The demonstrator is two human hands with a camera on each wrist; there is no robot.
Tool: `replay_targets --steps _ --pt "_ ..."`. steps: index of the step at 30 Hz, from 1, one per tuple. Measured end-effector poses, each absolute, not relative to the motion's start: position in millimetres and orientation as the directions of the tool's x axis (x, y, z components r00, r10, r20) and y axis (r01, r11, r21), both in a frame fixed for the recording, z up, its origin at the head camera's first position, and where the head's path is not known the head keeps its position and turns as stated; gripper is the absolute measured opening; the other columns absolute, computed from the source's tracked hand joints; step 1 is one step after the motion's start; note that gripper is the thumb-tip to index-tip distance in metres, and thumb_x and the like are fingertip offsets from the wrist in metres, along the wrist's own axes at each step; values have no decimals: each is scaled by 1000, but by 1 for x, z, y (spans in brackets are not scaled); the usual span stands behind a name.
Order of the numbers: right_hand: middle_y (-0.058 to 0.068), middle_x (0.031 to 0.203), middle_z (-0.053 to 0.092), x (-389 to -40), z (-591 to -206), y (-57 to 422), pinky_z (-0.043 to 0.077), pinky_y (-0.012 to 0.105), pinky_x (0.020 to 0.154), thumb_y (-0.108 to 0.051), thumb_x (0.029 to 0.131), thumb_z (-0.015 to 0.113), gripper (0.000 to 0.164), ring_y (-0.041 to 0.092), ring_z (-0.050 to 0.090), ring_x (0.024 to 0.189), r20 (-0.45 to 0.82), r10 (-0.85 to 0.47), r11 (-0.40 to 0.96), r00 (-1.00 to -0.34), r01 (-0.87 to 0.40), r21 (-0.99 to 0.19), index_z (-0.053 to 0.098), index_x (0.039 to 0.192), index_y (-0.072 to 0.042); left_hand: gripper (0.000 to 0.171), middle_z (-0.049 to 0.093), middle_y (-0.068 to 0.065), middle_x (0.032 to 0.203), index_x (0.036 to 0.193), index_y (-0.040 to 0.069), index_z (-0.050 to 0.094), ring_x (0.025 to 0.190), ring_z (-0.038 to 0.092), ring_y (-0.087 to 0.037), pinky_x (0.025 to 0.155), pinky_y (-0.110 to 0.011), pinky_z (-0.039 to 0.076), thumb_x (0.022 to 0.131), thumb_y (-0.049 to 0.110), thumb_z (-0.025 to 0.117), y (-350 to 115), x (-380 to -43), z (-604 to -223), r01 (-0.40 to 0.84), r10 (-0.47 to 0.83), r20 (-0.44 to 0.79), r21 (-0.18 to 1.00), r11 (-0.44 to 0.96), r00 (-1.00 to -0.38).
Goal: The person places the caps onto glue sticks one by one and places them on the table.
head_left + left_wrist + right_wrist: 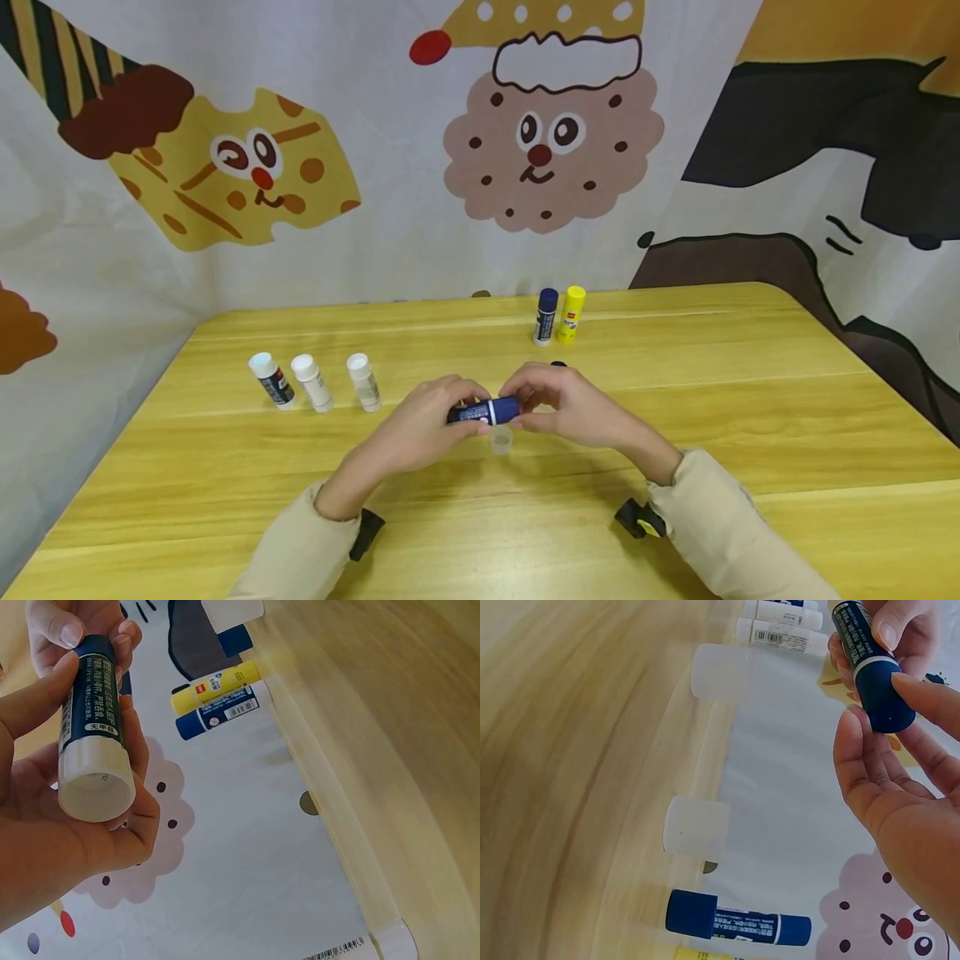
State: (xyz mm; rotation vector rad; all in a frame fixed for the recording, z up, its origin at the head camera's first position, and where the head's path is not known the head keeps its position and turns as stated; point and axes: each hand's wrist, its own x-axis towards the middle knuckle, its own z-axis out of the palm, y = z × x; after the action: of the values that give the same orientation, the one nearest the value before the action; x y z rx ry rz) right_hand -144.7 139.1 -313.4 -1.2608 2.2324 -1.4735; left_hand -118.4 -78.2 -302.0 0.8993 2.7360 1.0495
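A navy glue stick [474, 412] is held sideways above the table between both hands. My left hand [431, 421] grips its labelled body; the white base [97, 780] faces the left wrist camera. With thumb and fingers, my right hand [570, 408] holds the navy cap [885, 694] at the other end. Below the stick, a translucent cup-shaped piece [501, 440] stands on the table. A second translucent piece [697, 827] shows in the right wrist view. Behind my right hand, a short navy cylinder [691, 913] is mostly hidden in the head view.
At the back stand a navy glue stick [546, 317] and a yellow glue stick [572, 315]. To the left, a white-capped dark-labelled stick [272, 380] and two white sticks, one nearer [311, 383] and one farther right [363, 382], form a row. A printed cloth [390, 250] hangs behind the table [187, 467].
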Motion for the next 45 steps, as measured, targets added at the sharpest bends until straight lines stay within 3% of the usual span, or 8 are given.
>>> replay_targets --steps 22,45 --pt "12 94 58 -142 -313 137 50 34 71 9 80 63 21 20 56 78 317 -728 102 -608 -553 -827 59 100 4 23 60 -6 99 104 3 62 81 54 -12 69 -29 45 84 13 66 -78 -117 -299 508 555 143 629 588 -820" --pt "9 95 59 -143 -313 137 50 33 70 2 83 64 21 19 56 79 283 -713 172 -642 -552 -816 59 103 1 22 60 -6 99 104 4 62 82 54 -13 70 -29 46 84 13 66 -80 -118 -302 497 546 144 643 582 -825"
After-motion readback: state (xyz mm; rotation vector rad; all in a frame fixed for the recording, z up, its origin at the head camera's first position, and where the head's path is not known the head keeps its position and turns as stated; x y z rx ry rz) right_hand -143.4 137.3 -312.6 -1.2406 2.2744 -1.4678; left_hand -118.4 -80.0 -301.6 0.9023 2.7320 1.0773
